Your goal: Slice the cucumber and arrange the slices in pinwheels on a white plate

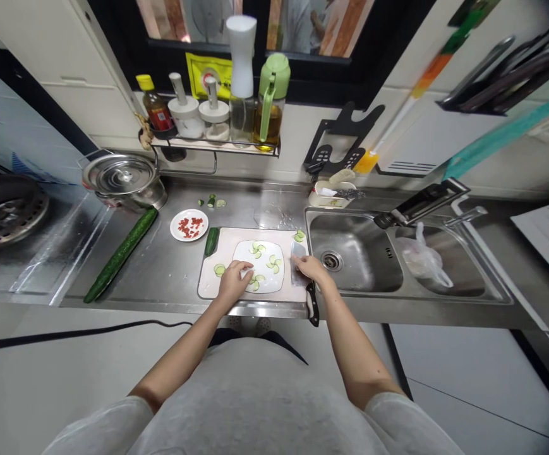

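Observation:
A pale cutting board [210,284] lies on the steel counter, and a white square plate [274,249] with several cucumber slices [274,263] sits on it. My left hand [233,280] rests on the plate's near left edge, fingers curled over a slice. My right hand [311,268] lies on the flat blade of a cleaver [297,253] at the board's right edge, fingers stretched out; its black handle [313,306] points toward me. A cucumber stub [211,241] lies at the board's far left corner.
A whole cucumber [121,254] lies left on the counter beside a small dish of red bits [189,225]. A lidded steel pot [122,178] stands behind. A double sink [357,256] is right, with a plastic bag [426,258]. A shelf of bottles [217,120] hangs above.

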The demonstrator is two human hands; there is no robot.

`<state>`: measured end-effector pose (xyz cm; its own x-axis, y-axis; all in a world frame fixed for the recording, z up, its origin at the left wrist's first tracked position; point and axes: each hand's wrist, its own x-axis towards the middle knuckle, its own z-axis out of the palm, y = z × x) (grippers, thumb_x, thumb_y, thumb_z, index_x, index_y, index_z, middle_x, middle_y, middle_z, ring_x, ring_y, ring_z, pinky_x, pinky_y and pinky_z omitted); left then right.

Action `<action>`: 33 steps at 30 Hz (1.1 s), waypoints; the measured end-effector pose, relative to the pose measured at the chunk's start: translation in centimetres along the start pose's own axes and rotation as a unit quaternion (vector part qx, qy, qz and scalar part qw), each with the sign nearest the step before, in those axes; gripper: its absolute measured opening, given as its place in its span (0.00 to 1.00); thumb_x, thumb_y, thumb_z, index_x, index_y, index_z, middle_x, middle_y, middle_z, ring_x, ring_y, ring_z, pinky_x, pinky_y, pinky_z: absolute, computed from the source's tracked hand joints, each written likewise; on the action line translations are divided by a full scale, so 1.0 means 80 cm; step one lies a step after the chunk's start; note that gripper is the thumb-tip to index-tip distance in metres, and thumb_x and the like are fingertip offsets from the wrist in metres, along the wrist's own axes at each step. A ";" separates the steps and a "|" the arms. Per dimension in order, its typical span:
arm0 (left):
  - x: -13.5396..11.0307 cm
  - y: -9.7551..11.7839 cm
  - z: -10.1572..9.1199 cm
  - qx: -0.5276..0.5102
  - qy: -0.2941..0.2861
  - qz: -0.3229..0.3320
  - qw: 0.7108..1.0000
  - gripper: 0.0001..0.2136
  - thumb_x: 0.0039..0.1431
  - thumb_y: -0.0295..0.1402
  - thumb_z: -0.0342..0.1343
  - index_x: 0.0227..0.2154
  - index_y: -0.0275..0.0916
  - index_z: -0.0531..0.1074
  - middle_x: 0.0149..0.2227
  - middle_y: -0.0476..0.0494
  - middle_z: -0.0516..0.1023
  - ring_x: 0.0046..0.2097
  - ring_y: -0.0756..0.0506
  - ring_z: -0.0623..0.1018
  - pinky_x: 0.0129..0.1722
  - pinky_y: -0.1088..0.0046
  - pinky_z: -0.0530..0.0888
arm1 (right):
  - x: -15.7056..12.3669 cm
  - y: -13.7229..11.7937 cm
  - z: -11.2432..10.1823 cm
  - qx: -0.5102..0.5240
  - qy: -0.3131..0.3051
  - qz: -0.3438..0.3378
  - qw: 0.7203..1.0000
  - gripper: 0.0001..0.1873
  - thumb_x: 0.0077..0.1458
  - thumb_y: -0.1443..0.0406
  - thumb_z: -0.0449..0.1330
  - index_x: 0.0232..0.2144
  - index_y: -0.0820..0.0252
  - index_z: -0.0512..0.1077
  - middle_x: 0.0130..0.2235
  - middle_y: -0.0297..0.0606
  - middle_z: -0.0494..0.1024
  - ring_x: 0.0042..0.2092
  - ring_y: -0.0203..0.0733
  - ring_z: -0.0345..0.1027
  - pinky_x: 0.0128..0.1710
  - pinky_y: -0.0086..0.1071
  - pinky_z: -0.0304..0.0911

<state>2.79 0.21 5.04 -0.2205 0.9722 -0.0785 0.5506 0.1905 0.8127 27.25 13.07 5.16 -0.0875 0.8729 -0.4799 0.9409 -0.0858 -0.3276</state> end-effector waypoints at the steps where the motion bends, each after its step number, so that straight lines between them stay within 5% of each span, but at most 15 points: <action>1: -0.003 -0.004 -0.001 0.000 0.001 -0.005 1.000 0.10 0.54 0.33 0.55 0.38 0.42 0.76 0.37 0.46 0.74 0.28 0.50 0.68 0.35 0.72 0.66 | 0.001 0.004 -0.004 -0.020 -0.003 0.029 0.999 0.30 0.58 0.46 0.46 0.33 0.63 0.77 0.37 0.50 0.79 0.41 0.49 0.71 0.38 0.34 0.60; 5: -0.011 -0.019 -0.009 0.015 0.009 -0.018 1.000 0.09 0.54 0.34 0.55 0.37 0.42 0.77 0.36 0.46 0.74 0.29 0.50 0.69 0.36 0.72 0.67 | 0.001 0.017 -0.010 -0.091 0.028 0.094 0.991 0.37 0.60 0.44 0.40 0.43 0.67 0.76 0.47 0.60 0.75 0.50 0.56 0.69 0.45 0.41 0.60; 11: -0.015 -0.029 -0.019 0.030 0.023 -0.024 0.999 0.09 0.54 0.33 0.54 0.37 0.42 0.77 0.36 0.46 0.74 0.31 0.49 0.70 0.36 0.72 0.67 | 0.003 0.034 -0.002 -0.116 0.061 0.016 0.991 0.34 0.60 0.46 0.43 0.37 0.66 0.78 0.42 0.58 0.78 0.47 0.53 0.71 0.43 0.37 0.60; 16: -0.016 -0.033 -0.019 0.022 0.031 -0.019 0.999 0.10 0.54 0.34 0.54 0.37 0.42 0.77 0.35 0.47 0.74 0.29 0.50 0.69 0.35 0.73 0.67 | 0.012 0.043 0.004 0.125 0.127 -0.059 0.982 0.37 0.60 0.42 0.38 0.25 0.61 0.74 0.27 0.43 0.77 0.31 0.41 0.69 0.32 0.30 0.59; 22: -0.015 -0.044 -0.026 0.008 0.060 -0.023 0.998 0.10 0.54 0.34 0.54 0.37 0.41 0.77 0.35 0.47 0.75 0.29 0.51 0.70 0.34 0.74 0.68 | 0.010 0.047 0.010 0.417 0.094 -0.047 0.903 0.36 0.50 0.34 0.45 0.17 0.59 0.67 0.14 0.32 0.64 0.17 0.31 0.53 0.18 0.26 0.51; 28: -0.013 -0.076 -0.047 0.063 0.089 -0.086 0.990 0.11 0.54 0.36 0.54 0.39 0.41 0.76 0.35 0.47 0.75 0.29 0.50 0.71 0.37 0.72 0.69 | -0.003 0.046 0.008 0.550 0.026 -0.030 0.834 0.34 0.48 0.35 0.50 0.17 0.58 0.63 0.14 0.30 0.62 0.15 0.29 0.54 0.14 0.25 0.50; 33: -0.017 -0.095 -0.062 0.159 0.071 -0.135 0.975 0.13 0.55 0.36 0.53 0.43 0.42 0.74 0.37 0.44 0.76 0.38 0.45 0.74 0.41 0.69 0.68 | -0.014 0.031 0.016 0.576 0.020 -0.041 0.816 0.31 0.46 0.37 0.55 0.20 0.58 0.65 0.16 0.29 0.64 0.15 0.28 0.54 0.14 0.24 0.50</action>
<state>-5.13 -3.21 1.85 -0.4897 0.8559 -0.1660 0.6738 0.4923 0.5510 29.29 11.27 3.84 -0.1022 0.9113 -0.3990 -0.0009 -0.4012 -0.9160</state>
